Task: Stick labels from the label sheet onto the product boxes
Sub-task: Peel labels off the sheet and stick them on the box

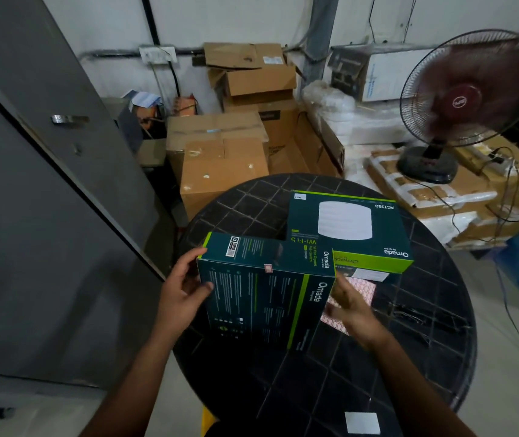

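Observation:
A dark teal and green Omada product box (261, 298) stands tilted at the middle of the round black table (409, 342). A small pink label (268, 268) sits on its upper edge. My left hand (182, 294) grips the box's left side, thumb on the front face. My right hand (349, 305) hovers just right of the box with fingers apart, above the pink label sheet (360, 288) lying flat on the table. A second Omada box (346, 228) with a white round device pictured lies flat behind, with a small white label at its far left corner.
Brown cardboard cartons (220, 152) are stacked behind the table. A red-bladed table fan (469, 99) stands on wrapped parcels at the right. A grey door (47, 184) is at the left. A white square of paper (362, 422) lies near the table's front edge.

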The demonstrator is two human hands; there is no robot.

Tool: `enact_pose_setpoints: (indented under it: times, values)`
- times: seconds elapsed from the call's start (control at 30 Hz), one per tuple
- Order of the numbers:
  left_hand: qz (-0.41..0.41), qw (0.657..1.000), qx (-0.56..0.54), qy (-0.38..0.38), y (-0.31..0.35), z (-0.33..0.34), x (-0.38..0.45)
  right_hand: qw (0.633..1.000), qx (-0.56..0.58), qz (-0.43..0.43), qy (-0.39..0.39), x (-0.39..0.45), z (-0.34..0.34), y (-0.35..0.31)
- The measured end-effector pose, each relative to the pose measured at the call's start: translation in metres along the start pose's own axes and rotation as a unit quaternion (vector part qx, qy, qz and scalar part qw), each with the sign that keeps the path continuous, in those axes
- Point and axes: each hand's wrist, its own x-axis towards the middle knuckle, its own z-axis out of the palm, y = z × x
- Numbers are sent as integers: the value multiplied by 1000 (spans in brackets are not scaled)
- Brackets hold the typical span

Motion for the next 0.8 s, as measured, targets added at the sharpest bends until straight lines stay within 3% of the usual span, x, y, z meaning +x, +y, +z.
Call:
enact_pose_setpoints:
  times: [0.07,0.13,0.2,0.33,0.47,0.6,0.8]
  values:
    - [93,971,222,-10,8,7,-3,995,-91,4,-27,0,11,3]
    - [95,915,390,-36,16,17,-3,995,-102,-14,0,6,20,-8]
    - [65,883,464,-28,29,25,2,993,-95,-63,15,7,27,-27]
    - [216,841,488,-91,49,34,12,949,-211,-215,96,3,34,-71]
    - [216,897,358,-144,68,46,17,902,-351,-238,80,-1,31,-110]
    - [216,909,316,-166,67,39,25,877,-419,-226,55,-4,28,-110]
    - [57,954,235,-176,15,31,25,835,-509,-208,-11,-3,14,-74]
